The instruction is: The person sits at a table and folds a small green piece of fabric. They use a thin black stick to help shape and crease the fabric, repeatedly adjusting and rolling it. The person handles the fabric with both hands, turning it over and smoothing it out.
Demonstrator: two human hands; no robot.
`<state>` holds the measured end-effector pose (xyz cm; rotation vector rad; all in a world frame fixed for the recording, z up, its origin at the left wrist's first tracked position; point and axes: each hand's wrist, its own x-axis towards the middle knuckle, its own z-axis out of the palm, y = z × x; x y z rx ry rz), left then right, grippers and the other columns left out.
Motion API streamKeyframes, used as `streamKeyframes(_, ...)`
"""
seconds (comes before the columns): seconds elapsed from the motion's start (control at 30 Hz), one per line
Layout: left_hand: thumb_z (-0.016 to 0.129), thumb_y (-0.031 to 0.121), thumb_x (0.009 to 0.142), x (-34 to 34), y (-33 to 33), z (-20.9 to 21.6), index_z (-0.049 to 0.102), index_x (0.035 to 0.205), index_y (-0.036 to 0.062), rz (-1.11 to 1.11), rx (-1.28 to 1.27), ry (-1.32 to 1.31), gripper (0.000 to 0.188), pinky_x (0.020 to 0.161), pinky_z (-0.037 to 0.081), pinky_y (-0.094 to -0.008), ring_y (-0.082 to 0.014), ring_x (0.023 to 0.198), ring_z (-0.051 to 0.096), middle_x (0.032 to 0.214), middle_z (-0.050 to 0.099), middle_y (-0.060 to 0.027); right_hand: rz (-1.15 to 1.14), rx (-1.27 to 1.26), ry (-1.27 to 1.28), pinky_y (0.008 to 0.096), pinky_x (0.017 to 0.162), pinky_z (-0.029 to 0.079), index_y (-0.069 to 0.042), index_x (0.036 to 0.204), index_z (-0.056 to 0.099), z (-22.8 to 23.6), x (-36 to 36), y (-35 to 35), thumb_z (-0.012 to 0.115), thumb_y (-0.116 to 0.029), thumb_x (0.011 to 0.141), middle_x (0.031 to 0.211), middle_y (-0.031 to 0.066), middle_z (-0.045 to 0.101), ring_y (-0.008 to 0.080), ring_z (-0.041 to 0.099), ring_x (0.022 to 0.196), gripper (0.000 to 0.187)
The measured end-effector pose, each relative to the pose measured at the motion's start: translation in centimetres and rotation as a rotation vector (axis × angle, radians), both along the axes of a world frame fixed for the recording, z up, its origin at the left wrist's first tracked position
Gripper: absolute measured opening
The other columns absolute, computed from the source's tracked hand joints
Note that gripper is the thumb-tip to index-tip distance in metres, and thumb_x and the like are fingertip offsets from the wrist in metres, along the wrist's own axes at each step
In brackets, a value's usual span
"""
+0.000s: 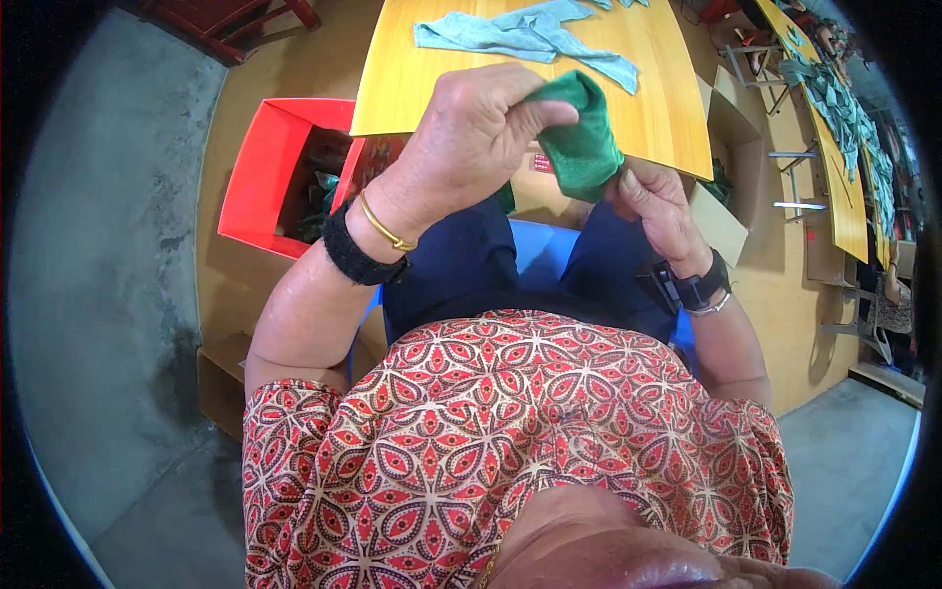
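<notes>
Head view: holding green cloth piece (586, 147) in both hands, in front of the torso and over the near edge of yellow counter (653, 118). Pinching its upper left edge with left hand (481, 128), clamping that grip on the fabric between thumb and fingers. Clamping the grip of right hand (667, 214) on its lower right edge, too. Seeing pale teal cloth pieces (535, 39) lying farther back on the counter. Noting open red box (257, 187) to the left, with green material inside; noting open cardboard box (721, 224) to the right.
</notes>
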<state>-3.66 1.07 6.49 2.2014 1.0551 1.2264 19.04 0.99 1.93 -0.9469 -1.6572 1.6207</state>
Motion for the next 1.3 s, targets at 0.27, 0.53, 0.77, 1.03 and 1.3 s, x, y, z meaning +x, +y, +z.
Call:
streamKeyframes(0.27, 0.057, 0.015, 0.079, 1.4, -0.6, -0.2, 0.058, 0.078, -0.0013, -0.027, -0.252, -0.401, 0.017, 0.05, 0.041, -0.024, -0.007, 0.055, 0.048, 0.059, 0.054, -0.01, -0.019, -0.148, 0.121, 0.0169, 0.042, 0.02, -0.002, 0.077, 0.054, -0.9, 0.6, -0.1, 0.044, -0.035, 0.086, 0.055, -0.0053, 0.04, 0.0023, 0.029, 0.047, 0.035)
streamKeyframes(0.53, 0.057, 0.016, 0.079, 2.6, -1.1, -2.7, 0.057, 0.079, 0.0019, -0.178, -0.335, -0.376, 0.015, 0.05, 0.042, -0.0263, -0.0171, 0.051, 0.052, 0.059, 0.055, -0.0105, 0.184, -0.331, 0.296, 0.0184, 0.038, 0.016, 0.0, 0.077, 0.054, 0.0, -0.3, -1.3, 0.047, -0.036, 0.084, 0.05, -0.0049, 0.037, 0.0027, 0.025, 0.04, 0.037)
streamKeyframes(0.77, 0.057, 0.016, 0.079, 1.3, 0.0, -1.9, 0.056, 0.094, 0.0009, -0.153, -0.198, -0.183, 0.021, 0.068, 0.045, -0.0246, -0.0096, 0.075, 0.054, 0.081, 0.058, -0.0037, 0.008, 0.005, 0.029, 0.0185, 0.045, 0.025, -0.001, 0.077, 0.055, 0.1, 0.2, -0.4, 0.046, -0.032, 0.085, 0.055, -0.0036, 0.04, 0.0044, 0.031, 0.049, 0.033)
streamKeyframes(1.03, 0.062, 0.017, 0.075, 1.0, -0.5, -0.7, 0.057, 0.085, 0.0008, -0.108, -0.166, -0.34, 0.02, 0.055, 0.042, -0.0235, -0.0133, 0.059, 0.051, 0.067, 0.053, -0.0047, -0.039, 0.322, -0.153, 0.0206, 0.055, 0.036, -0.001, 0.082, 0.054, -0.1, 0.2, -0.1, 0.045, -0.023, 0.087, 0.066, -0.0013, 0.05, 0.0063, 0.041, 0.06, 0.025)
streamKeyframes(1.3, 0.06, 0.017, 0.076, 1.7, -0.7, -1.4, 0.058, 0.076, 0.0022, -0.019, -0.001, -0.266, 0.014, 0.047, 0.039, -0.0247, -0.0159, 0.05, 0.048, 0.06, 0.049, -0.0077, -0.016, 0.146, -0.062, 0.0222, 0.059, 0.038, 0.001, 0.078, 0.054, -0.8, 0.0, -0.7, 0.044, -0.02, 0.087, 0.067, 0.0025, 0.053, 0.0092, 0.045, 0.062, 0.025)
